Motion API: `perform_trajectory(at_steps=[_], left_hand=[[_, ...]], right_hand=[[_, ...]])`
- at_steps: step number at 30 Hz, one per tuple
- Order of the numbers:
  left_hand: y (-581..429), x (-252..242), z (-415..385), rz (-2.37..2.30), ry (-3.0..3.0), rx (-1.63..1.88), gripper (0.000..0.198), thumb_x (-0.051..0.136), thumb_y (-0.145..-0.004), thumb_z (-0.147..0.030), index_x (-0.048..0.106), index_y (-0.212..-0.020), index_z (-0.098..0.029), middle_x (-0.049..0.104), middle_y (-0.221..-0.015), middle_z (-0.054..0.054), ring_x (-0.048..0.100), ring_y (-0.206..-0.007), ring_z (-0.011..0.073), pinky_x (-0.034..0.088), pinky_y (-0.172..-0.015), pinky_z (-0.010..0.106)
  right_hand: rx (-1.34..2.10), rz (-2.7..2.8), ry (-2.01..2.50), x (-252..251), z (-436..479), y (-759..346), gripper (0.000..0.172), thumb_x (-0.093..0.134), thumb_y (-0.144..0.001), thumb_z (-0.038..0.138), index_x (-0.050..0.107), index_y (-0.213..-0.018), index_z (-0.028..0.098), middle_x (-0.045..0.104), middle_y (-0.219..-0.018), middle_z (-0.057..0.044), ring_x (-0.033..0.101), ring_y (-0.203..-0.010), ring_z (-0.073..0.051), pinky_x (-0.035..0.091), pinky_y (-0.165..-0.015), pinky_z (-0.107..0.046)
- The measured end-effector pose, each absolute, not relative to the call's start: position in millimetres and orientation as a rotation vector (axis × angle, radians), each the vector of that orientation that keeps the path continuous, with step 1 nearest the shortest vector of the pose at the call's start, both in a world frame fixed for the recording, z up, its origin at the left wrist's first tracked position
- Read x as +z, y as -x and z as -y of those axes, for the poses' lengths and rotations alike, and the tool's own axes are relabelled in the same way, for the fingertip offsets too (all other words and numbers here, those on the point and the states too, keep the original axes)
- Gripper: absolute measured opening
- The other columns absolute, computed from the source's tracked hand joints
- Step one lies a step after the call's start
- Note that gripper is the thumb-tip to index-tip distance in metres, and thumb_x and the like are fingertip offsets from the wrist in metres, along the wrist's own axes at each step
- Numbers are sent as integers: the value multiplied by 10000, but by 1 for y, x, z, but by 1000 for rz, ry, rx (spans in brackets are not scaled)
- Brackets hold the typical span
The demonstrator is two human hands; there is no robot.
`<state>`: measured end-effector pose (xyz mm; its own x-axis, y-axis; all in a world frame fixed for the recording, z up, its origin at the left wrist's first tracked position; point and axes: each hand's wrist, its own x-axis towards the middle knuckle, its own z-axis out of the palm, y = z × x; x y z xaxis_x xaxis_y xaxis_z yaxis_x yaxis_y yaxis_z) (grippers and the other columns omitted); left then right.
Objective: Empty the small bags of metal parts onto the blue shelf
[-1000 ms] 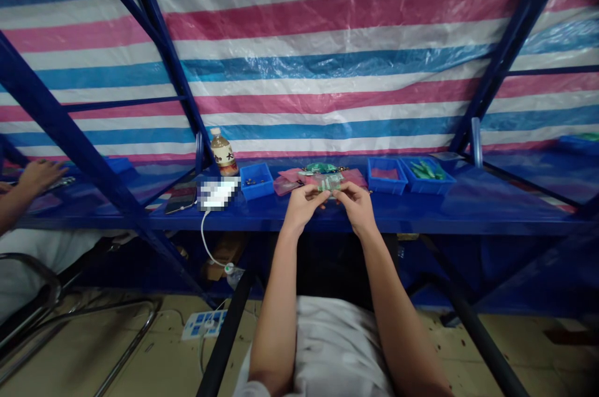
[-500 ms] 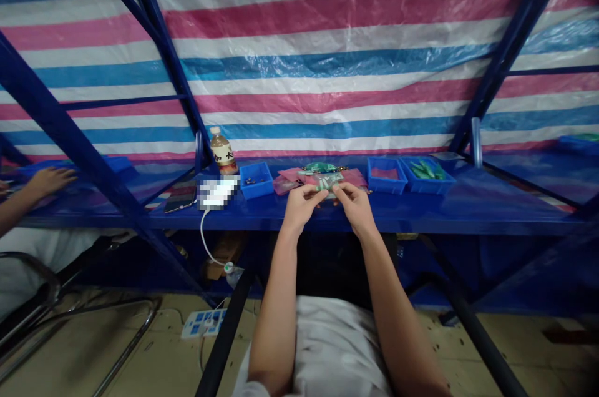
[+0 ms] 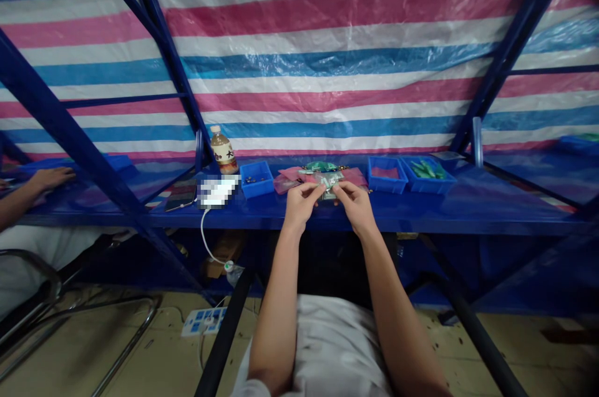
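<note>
My left hand (image 3: 300, 202) and my right hand (image 3: 354, 202) meet over the front part of the blue table, thumbs and fingers pinched close together. Between the fingertips is a small clear plastic bag (image 3: 331, 181) with pale and greenish bits showing; its exact contents are too small to make out. Just behind the hands lie pink plastic bags (image 3: 287, 180), spread flat, with a green packet (image 3: 321, 166) on top of them. Small brass-coloured pieces (image 3: 343, 168) sit beside the green packet.
Left of the hands stand a blue bin (image 3: 256, 179) with small metal parts, a drink bottle (image 3: 223, 151) and a phone (image 3: 181, 195). On the right are a bin with pink sheets (image 3: 387, 175) and a bin of green packets (image 3: 428, 175). A co-worker's hand (image 3: 53, 177) is far left.
My hands stay almost in place, with the fingertips shifting slightly on the clear bag. At the far left, the co-worker's hand has lowered and flattened toward the table.
</note>
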<state>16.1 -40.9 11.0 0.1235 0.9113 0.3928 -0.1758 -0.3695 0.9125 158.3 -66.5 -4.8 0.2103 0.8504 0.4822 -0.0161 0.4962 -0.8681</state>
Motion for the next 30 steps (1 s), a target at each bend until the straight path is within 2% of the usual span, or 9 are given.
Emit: perform_trajectory(at_steps=[10,16,26,30], left_hand=[[-10,4,34,-767,-1651,1459,322,734,-787,-460,745,-782,-139,621,-648,9,502,-579,110,402,-545,232],[-19,4,34,-703,-1522,1424,361,739,-780,-471,733,-932,-144,683,-782,42,559,-638,128,421,-533,220],[-16,11,37,-739,-1395,1516,319,808,-709,-411,725,-834,-130,665,-715,31,544,-610,114,421,-563,225],[-17,9,35,-750,-1389,1531,300,791,-723,-399,709,-829,-130,670,-746,33,566,-655,123,442,-611,230]], right_hand=[[708,1144,819,-7,63,-160,283,743,-757,472,676,-817,205,611,-721,5,527,-614,-130,468,-584,-276],[714,1176,804,-9,61,-161,266,750,-756,455,649,-771,210,578,-710,9,517,-641,-135,465,-591,-268],[734,1238,827,-6,65,-160,266,748,-769,446,703,-862,201,629,-756,-8,524,-643,-139,462,-612,-286],[724,1260,845,-7,64,-160,276,738,-780,443,724,-913,201,650,-766,-14,534,-648,-142,465,-619,-290]])
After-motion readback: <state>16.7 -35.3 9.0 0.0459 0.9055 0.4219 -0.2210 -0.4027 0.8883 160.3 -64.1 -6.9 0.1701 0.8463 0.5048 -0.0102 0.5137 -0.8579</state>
